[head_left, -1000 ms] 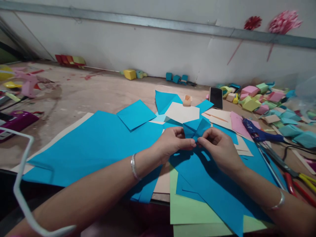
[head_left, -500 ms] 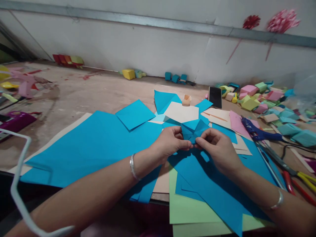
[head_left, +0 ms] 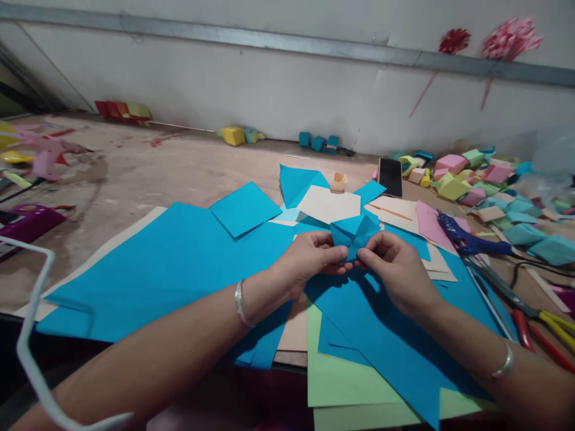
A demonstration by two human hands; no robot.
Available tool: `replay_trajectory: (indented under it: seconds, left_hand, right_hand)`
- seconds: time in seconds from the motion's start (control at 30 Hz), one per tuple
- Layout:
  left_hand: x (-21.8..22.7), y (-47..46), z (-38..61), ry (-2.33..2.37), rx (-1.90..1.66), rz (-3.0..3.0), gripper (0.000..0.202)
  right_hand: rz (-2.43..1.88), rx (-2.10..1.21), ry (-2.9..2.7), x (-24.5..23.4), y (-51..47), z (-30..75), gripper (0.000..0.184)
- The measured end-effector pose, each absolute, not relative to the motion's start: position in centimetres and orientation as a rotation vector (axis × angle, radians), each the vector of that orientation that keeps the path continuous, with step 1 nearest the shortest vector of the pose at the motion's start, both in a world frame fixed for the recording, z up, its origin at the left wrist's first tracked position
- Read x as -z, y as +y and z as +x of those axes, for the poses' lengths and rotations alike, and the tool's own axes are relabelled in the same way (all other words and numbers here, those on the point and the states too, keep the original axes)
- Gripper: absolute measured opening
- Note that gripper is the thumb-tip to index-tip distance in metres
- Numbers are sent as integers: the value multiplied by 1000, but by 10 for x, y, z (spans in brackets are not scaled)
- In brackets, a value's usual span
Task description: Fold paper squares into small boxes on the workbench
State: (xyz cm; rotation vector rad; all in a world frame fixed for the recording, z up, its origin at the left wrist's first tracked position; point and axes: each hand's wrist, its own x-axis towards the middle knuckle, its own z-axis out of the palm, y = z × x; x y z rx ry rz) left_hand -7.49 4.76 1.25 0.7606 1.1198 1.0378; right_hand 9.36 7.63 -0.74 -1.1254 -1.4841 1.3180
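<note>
A small folded piece of blue paper [head_left: 353, 230] is held up between my two hands, its flaps standing at angles. My left hand [head_left: 317, 254] pinches its left side, thumb in front and fingers behind. On the right side, my right hand [head_left: 390, 263] grips it between thumb and fingertips. Large blue paper sheets [head_left: 179, 269] lie below and around both hands. Just beyond the folded piece is a cream paper piece [head_left: 332, 203], with a tiny open peach paper box [head_left: 338, 182] at its far edge. A blue paper square [head_left: 246, 209] rests to the left.
On the right lie a blue glue gun [head_left: 471, 236], scissors [head_left: 512, 290], pliers [head_left: 523, 329] and a phone [head_left: 390, 176]. Many coloured paper boxes [head_left: 498, 203] are heaped behind them. At left are a pink glue gun [head_left: 47, 158] and a purple device [head_left: 31, 221]. Green sheets [head_left: 345, 383] hang near the front edge.
The left thumb has shifted slightly up on the folded blue paper, and the flaps have changed angle a little. Both hands keep hold of it in nearly the same place.
</note>
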Motion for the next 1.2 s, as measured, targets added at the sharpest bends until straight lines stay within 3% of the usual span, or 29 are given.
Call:
replay_trajectory:
  seconds: [0.33, 1.2]
  left_hand:
    - [-12, 49, -74, 1151, -1036, 694, 29]
    - [-10, 55, -81, 990, -946, 412, 22]
  right_hand:
    - [-1111, -1282, -1534, 7, 78, 94, 19]
    - [-1082, -1290, -1549, 6, 78, 95, 21]
